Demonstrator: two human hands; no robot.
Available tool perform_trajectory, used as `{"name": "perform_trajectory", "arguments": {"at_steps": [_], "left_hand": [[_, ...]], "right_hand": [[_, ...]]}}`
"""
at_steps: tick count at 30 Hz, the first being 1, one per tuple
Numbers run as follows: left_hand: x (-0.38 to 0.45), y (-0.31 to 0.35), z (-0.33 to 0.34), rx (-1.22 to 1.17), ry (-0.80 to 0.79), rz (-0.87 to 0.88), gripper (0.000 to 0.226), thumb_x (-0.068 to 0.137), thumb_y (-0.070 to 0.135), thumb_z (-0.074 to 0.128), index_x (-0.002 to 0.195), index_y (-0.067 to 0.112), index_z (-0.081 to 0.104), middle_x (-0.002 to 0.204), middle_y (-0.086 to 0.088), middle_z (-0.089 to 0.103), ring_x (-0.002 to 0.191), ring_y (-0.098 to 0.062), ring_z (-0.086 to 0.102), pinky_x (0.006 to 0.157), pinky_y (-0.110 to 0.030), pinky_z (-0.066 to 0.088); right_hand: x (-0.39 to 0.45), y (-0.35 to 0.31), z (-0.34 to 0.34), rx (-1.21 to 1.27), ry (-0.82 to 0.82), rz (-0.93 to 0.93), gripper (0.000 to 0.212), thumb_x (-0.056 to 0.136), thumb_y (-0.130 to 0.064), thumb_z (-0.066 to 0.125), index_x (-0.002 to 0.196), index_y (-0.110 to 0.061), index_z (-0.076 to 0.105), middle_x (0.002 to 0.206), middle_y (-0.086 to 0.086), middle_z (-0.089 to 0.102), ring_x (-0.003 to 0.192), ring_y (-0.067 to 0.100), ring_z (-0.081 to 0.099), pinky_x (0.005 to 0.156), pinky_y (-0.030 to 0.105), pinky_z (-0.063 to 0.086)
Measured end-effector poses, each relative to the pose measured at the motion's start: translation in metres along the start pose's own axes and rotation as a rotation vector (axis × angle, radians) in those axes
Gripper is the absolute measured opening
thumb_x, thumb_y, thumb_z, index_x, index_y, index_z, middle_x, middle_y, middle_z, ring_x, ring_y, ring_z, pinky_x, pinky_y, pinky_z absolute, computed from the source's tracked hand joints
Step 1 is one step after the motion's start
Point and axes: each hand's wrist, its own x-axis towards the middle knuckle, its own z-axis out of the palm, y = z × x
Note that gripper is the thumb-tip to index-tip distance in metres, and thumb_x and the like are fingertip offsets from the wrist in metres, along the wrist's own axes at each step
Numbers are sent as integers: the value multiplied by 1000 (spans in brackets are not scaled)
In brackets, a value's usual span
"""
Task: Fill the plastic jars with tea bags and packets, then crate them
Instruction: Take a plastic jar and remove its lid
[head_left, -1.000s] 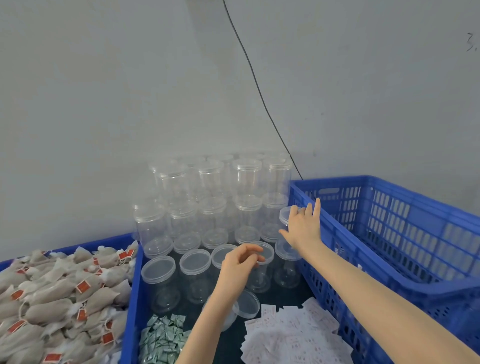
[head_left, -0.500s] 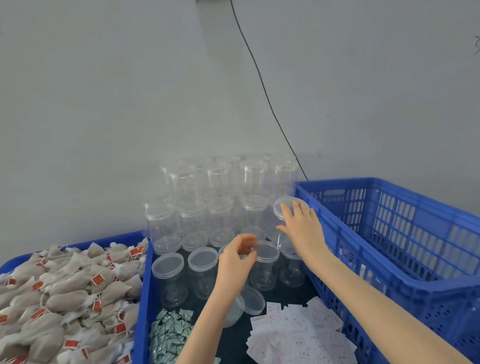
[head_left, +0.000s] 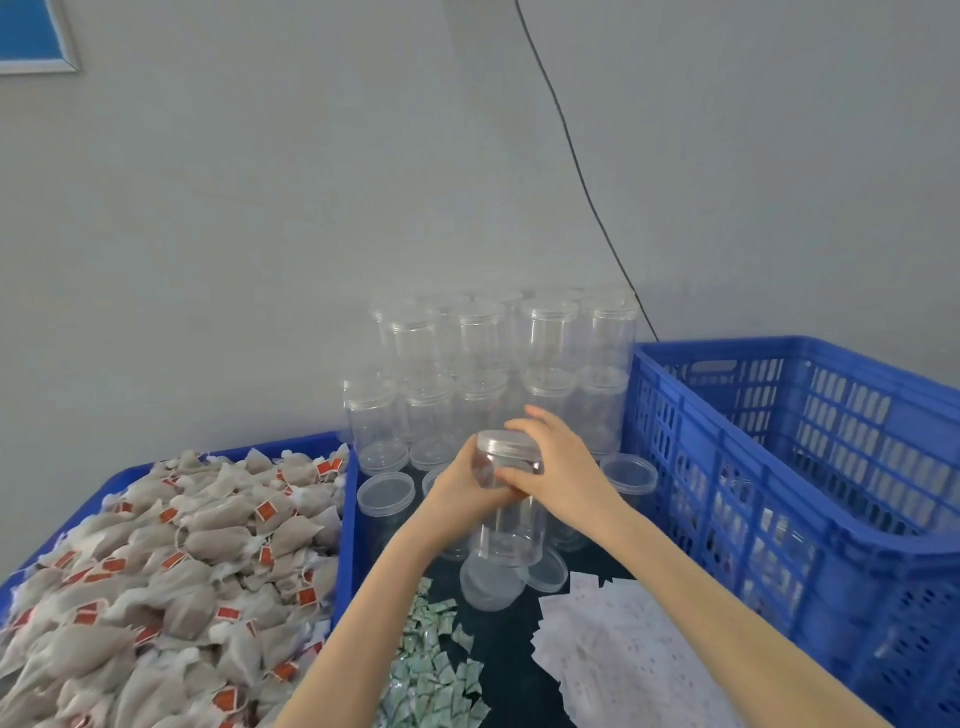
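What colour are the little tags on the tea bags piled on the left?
The tags are red-orange, against the beige tea bags; the head view shows them clearly.

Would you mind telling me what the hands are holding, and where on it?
A clear jar: left hand grips its upper side, right hand grips its lid.

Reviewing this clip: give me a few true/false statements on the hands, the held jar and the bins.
1. Both hands grip one clear jar. True.
2. The held jar is full of tea bags. False: it looks empty.
3. The tea bags lie in the left-side bin. True.
4. The blue crate is on the left. False: it stands on the right.
5. Green packets lie below the jar. True.
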Motion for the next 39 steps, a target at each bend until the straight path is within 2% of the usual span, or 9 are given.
{"name": "perform_trajectory", "arguments": {"at_steps": [5, 8, 11, 17, 20, 26, 30, 35, 39], "left_hand": [[-24, 1, -22, -66, 4, -56, 46, 75, 42, 77, 112, 46, 50, 108, 29, 61, 95, 15, 58, 72, -11, 48], [-40, -6, -31, -49, -127, -91, 68, 71, 45, 81, 128, 37, 46, 123, 15, 61, 110, -1, 60, 90, -26, 51], [-53, -17, -43, -49, -207, -143, 67, 75, 38, 73, 134, 31, 40, 130, 6, 57, 116, -10, 59, 97, -38, 51], [-64, -31, -51, -86, -261, -121, 83, 68, 44, 74, 138, 37, 30, 134, 11, 54, 120, -6, 55, 96, -25, 47], [-63, -36, -39, -162, -179, -87, 85, 63, 38, 77, 137, 31, 36, 133, 3, 57, 120, -11, 56, 101, -31, 45], [-66, -29, -27, -144, -104, -19, 86, 59, 44, 74, 134, 23, 39, 124, 5, 61, 112, -4, 60, 86, -18, 48], [-70, -18, -25, -175, -49, 62, 88, 55, 45, 72, 132, 17, 40, 125, -3, 60, 113, -9, 59, 89, -21, 48], [-71, -18, -24, -218, 11, 97, 83, 54, 44, 72, 127, 17, 43, 121, -5, 62, 109, -8, 62, 84, -18, 48], [-65, -28, -28, -208, 32, 83, 76, 55, 42, 75, 122, 23, 45, 113, 4, 65, 104, -4, 63, 83, -17, 48]], "right_hand": [[-16, -2, 27, 614, 28, 225, 119, 58, -56, 78, 155, -23, 17, 157, -3, 26, 142, 13, 30, 109, 27, 33], [-25, 2, 51, 854, -199, 265, 91, 70, -31, 81, 147, -13, 35, 143, 9, 52, 130, 22, 52, 100, 29, 49], [-35, 8, 63, 827, -278, 256, 63, 79, -3, 79, 133, -18, 51, 129, 6, 63, 122, 18, 59, 99, 32, 52], [-46, 9, 65, 785, -460, 180, 71, 71, 3, 77, 131, -23, 50, 119, -15, 69, 114, 3, 62, 86, 15, 51], [-46, 7, 67, 732, -357, 170, 80, 61, -6, 80, 133, -18, 49, 126, -4, 65, 116, 9, 62, 94, 23, 51], [-59, 2, 83, 684, -103, 163, 86, 48, -24, 85, 128, -17, 54, 119, -5, 69, 112, 8, 64, 97, 28, 52], [-64, -8, 94, 664, 61, 197, 88, 40, -39, 85, 122, -31, 55, 111, -18, 69, 106, -3, 63, 85, 15, 52], [-62, -15, 114, 619, 217, 207, 76, 48, -28, 94, 107, -44, 49, 107, -49, 52, 103, -24, 51, 77, -4, 39], [-59, -16, 127, 637, 290, 230, 74, 49, -31, 94, 106, -45, 48, 103, -45, 57, 101, -27, 49, 76, -6, 36]]}}
